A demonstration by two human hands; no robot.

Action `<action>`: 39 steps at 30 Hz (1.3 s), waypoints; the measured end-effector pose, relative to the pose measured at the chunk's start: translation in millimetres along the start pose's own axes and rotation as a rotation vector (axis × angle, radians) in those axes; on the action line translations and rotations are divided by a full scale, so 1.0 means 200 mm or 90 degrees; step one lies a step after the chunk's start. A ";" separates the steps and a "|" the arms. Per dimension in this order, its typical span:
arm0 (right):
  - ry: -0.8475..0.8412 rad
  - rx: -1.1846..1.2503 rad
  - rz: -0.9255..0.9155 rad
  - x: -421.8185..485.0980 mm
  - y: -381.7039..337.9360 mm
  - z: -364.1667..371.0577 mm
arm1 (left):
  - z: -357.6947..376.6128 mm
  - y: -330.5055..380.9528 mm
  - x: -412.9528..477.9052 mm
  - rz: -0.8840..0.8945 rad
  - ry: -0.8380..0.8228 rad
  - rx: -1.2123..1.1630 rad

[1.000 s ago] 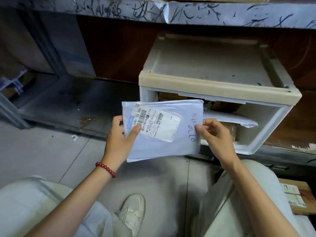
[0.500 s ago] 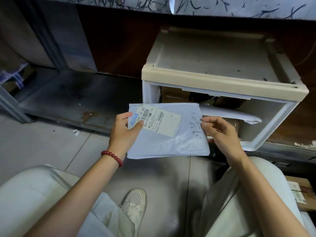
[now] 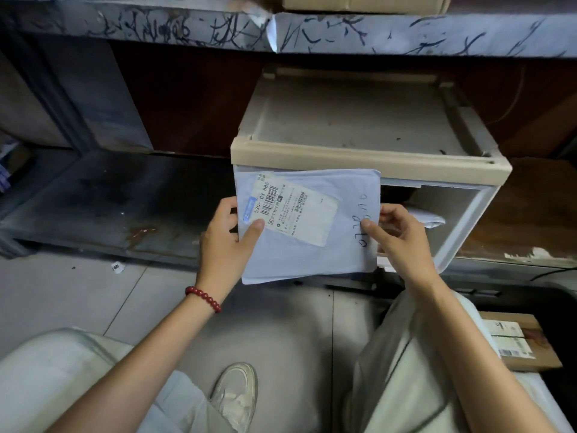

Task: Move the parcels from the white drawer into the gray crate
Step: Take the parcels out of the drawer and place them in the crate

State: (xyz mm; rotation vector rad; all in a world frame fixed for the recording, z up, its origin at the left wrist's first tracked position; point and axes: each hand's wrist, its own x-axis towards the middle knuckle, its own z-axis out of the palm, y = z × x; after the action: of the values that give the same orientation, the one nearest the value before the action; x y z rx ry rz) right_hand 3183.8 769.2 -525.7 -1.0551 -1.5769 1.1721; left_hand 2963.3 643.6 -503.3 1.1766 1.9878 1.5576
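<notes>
Both forearms reach forward — left hand point(image 3: 224, 242) and right hand point(image 3: 396, 239) each pinch one side edge of the parcel point(image 3: 312, 260), thumbs on its front, fingers behind.

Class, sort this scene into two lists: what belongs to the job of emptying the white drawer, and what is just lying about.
Belongs to the job: blue parcel, gripped by the left hand and right hand; white drawer; second parcel inside it.

Just lying about: paper scrap on the floor; cardboard box on the upper shelf.
</notes>
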 end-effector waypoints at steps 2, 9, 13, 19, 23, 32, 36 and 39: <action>0.055 0.014 -0.011 -0.01 -0.05 -0.11 | 0.07 0.07 0.02 0.030 -0.040 -0.010; 0.233 -0.018 0.014 -0.22 -0.09 -0.66 | 0.54 0.40 0.03 0.112 -0.218 -0.091; 0.374 0.004 0.103 -0.44 0.03 -0.97 | 0.93 0.54 -0.05 0.161 -0.366 -0.055; 0.567 0.062 0.281 -0.88 0.39 -1.18 | 1.49 0.51 -0.27 0.237 -0.554 0.116; 0.646 0.119 0.411 -1.19 0.60 -1.13 | 1.78 0.40 -0.48 0.231 -0.701 0.190; 0.617 0.101 0.690 -1.60 0.95 -0.96 | 2.00 0.02 -0.80 0.148 -0.899 0.428; 0.585 0.138 0.798 -1.64 1.09 -0.85 | 2.01 -0.05 -0.78 0.207 -0.871 0.456; 0.570 0.175 0.854 -1.64 1.18 -0.79 | 2.01 -0.06 -0.76 0.290 -0.830 0.482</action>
State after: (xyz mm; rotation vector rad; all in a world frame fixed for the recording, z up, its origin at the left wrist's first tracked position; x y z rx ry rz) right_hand 3447.8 537.2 -779.9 -2.1110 0.1409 1.2969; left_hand 3331.3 775.9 -679.7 2.1965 1.3234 -0.1573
